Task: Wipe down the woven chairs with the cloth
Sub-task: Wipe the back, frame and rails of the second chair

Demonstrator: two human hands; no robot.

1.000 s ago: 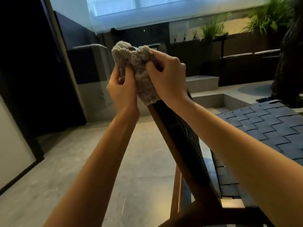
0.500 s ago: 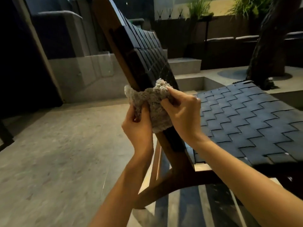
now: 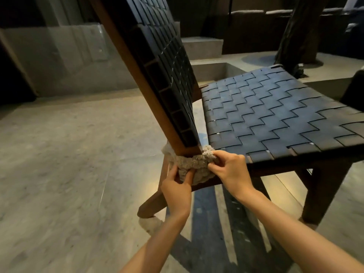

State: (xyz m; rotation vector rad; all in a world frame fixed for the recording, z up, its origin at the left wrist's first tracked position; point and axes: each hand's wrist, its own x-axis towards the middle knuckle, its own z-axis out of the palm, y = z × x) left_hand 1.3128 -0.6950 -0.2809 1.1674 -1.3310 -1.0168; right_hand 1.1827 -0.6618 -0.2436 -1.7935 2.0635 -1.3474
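At backrest [image 3: 167,56] btm now, lower: cloth [image 3: 194,165]

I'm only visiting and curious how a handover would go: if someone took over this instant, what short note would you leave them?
Left hand: grips the cloth from below, fingers curled into it.
Right hand: pinches the cloth's right end.
Cloth: wrapped round the foot of the wooden side rail, right beside the woven seat.
Done: the cloth has slid down this rail from top to bottom.
Left: likely the seat, the woven back and the legs; the picture cannot show whether they are already wiped.
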